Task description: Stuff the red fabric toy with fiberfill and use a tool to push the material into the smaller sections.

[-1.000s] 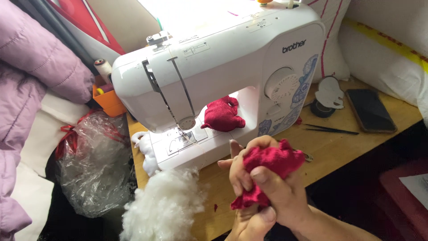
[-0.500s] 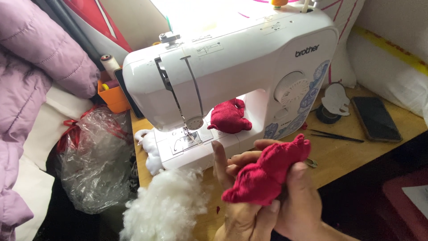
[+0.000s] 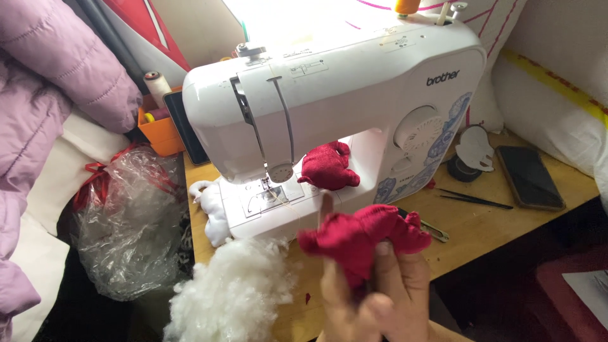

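Hands (image 3: 373,304): grip on one red cloth piece (image 3: 364,237) | second red piece (image 3: 326,168) on sewing machine (image 3: 354,95)

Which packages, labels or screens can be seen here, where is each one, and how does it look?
Phone: flat on the wooden table, right of the sewing machine; dark rectangle, screen off.
Second dark screen: upright behind the machine's left end, beside the orange box; black rectangle.
Plastic bag: left of the table; clear, crumpled, red ties.
Machine markings: dark logo on the white front, blue floral pattern at right.
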